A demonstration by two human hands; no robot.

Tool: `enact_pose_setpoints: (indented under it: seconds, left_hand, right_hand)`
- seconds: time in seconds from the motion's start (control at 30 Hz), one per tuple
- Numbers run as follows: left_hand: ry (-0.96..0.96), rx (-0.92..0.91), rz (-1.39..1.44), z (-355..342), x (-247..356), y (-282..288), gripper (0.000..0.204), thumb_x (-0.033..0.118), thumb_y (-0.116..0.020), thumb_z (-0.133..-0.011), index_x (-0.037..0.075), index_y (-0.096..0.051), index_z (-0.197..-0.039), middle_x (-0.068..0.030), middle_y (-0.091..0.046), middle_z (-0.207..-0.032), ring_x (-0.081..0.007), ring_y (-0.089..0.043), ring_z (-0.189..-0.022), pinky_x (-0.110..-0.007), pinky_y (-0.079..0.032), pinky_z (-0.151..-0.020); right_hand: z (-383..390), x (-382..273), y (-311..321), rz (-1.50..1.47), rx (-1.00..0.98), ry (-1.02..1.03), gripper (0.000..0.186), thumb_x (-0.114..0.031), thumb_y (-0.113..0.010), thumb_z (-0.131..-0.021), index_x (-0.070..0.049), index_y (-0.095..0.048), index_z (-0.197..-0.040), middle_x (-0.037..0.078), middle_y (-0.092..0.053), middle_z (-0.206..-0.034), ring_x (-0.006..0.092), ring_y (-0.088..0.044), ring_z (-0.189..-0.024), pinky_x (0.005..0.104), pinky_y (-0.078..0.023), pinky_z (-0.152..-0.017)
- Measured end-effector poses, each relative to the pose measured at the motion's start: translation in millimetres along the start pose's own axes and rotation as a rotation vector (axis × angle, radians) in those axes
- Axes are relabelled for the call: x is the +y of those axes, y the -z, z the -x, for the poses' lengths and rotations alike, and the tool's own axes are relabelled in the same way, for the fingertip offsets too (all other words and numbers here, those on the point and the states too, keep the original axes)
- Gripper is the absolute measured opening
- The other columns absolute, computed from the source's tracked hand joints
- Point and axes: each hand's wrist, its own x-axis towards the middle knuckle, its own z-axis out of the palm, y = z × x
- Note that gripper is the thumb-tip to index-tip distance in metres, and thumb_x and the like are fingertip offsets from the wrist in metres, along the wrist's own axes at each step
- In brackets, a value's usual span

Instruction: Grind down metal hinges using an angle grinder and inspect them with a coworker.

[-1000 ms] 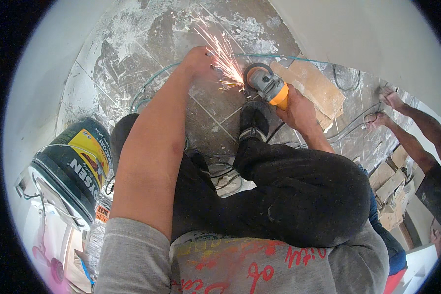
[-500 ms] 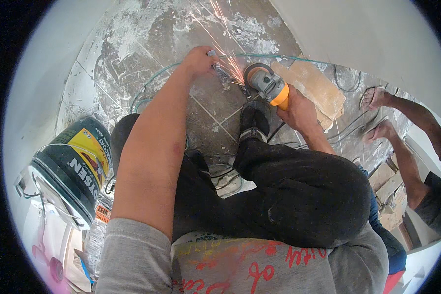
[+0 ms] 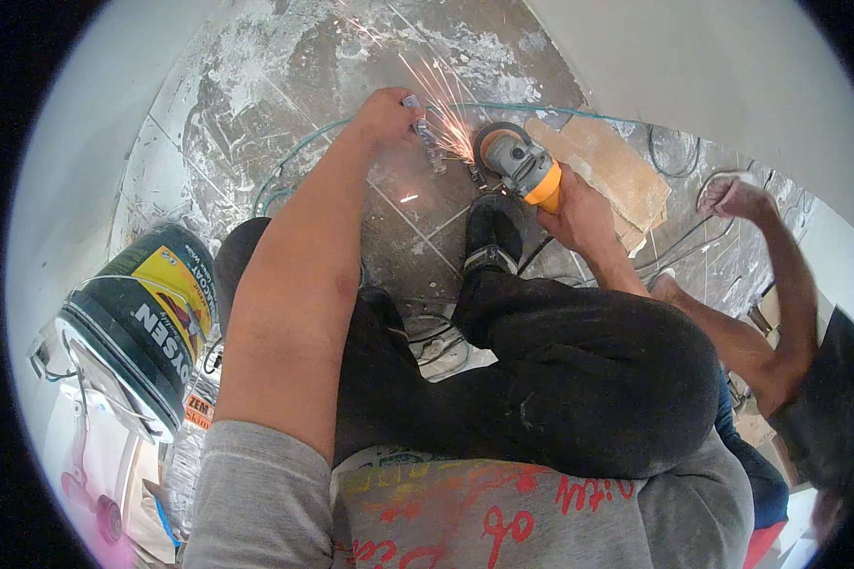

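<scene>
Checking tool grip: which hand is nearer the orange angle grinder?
Right. The right hand grips the angle grinder; the left hand holds a small metal piece beside its disc.

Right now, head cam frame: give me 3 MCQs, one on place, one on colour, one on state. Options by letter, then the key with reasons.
1. Where is the black bucket?
A. On the person's left, lying on its side
B. On the person's right, beside the cardboard
C. Under the angle grinder

2. What colour is the angle grinder's grip end?
A. Blue
B. Orange-yellow
C. Green

3. What is the grinder doing?
A. Lying unheld on the floor
B. Throwing sparks at a small metal piece
C. Hanging by its cord

Key:
1 A: the bucket lies tipped at the picture's left edge, beside the left arm.
2 B: the part in front of the right hand is orange-yellow.
3 B: sparks fan away from the disc, where the left hand pins the metal piece to the dusty tile floor.
</scene>
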Motion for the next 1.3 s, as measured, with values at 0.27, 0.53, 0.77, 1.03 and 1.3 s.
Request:
enact_pose_setpoints:
  seconds: [0.27,0.53,0.77,1.03,1.3]
  left_hand:
    - [0.096,-0.003,0.151,16,24,0,0.035,0.017,-0.059,-0.095,0.002,-0.053,-0.127,-0.0109,-0.067,-0.1,-0.0196,-0.069,-0.068,-0.031,-0.057,-0.059]
    - [0.123,0.003,0.2,20,26,0,0.034,0.015,-0.058,-0.095,0.0,-0.053,-0.126,-0.0134,-0.065,-0.105,-0.0208,-0.069,-0.069,-0.032,-0.058,-0.06]
    - [0.155,-0.035,0.278,23,34,1,0.026,0.016,-0.057,-0.096,0.003,-0.057,-0.119,-0.0111,-0.068,-0.101,-0.0208,-0.068,-0.07,-0.033,-0.058,-0.061]
    - [0.114,0.01,0.209,15,17,-3,0.02,0.015,-0.056,-0.096,0.002,-0.058,-0.112,-0.0099,-0.069,-0.097,-0.0195,-0.068,-0.069,-0.033,-0.059,-0.062]
    - [0.032,-0.03,0.072,9,16,13,0.023,0.014,-0.057,-0.095,-0.001,-0.057,-0.113,-0.0119,-0.068,-0.095,-0.0198,-0.068,-0.068,-0.032,-0.059,-0.059]
  right_hand:
    - [-1,1,0,0.009,-0.024,-0.036,0.06,-0.02,-0.072,-0.072,-0.008,-0.046,-0.124,0.019,-0.065,-0.105,0.04,-0.064,-0.092,0.047,-0.052,-0.079]
    - [-1,0,-2,0.012,-0.003,-0.028,0.059,-0.019,-0.072,-0.072,-0.008,-0.045,-0.123,0.019,-0.065,-0.102,0.0403,-0.064,-0.091,0.0475,-0.052,-0.078]
    - [0,1,1,0.012,0.001,-0.001,0.06,-0.02,-0.072,-0.073,-0.007,-0.045,-0.124,0.019,-0.064,-0.105,0.04,-0.064,-0.091,0.0469,-0.052,-0.078]
    - [5,-4,7,-0.058,0.007,-0.105,0.062,-0.022,-0.074,-0.072,-0.005,-0.046,-0.124,0.021,-0.066,-0.103,0.0406,-0.064,-0.093,0.0463,-0.052,-0.08]
    - [14,4,30,-0.376,0.236,-0.17,0.065,-0.023,-0.073,-0.071,-0.001,-0.047,-0.126,0.022,-0.067,-0.103,0.039,-0.066,-0.095,0.0422,-0.052,-0.085]
